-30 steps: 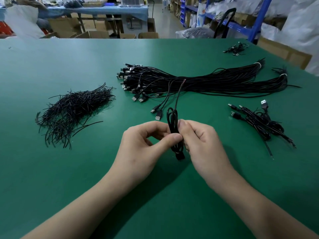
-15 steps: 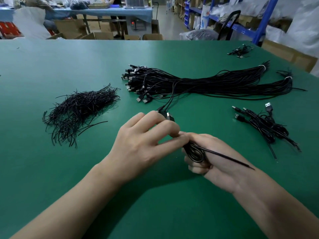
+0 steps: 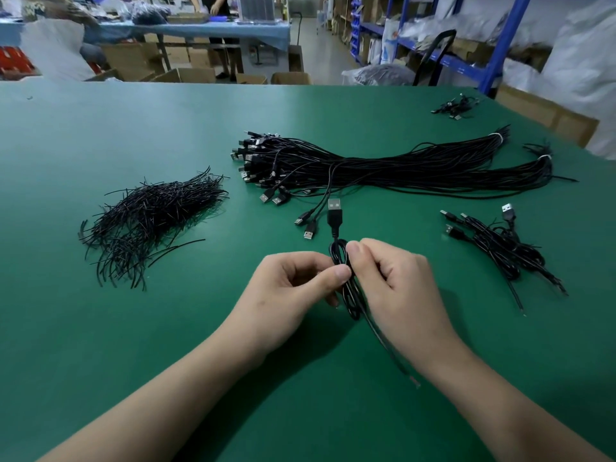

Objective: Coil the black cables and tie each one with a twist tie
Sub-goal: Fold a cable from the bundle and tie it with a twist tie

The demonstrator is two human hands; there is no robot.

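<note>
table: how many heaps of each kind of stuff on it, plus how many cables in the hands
heap of twist ties: 1
heap of long uncoiled cables: 1
small heaps of cables, near right and far right: 2
coiled cable, pinched by left hand and right hand: 1
total: 5

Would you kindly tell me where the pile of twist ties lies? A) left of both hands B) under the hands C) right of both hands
A: the pile of twist ties lies left of the left hand, which pinches the coiled cable together with the right hand.
</note>
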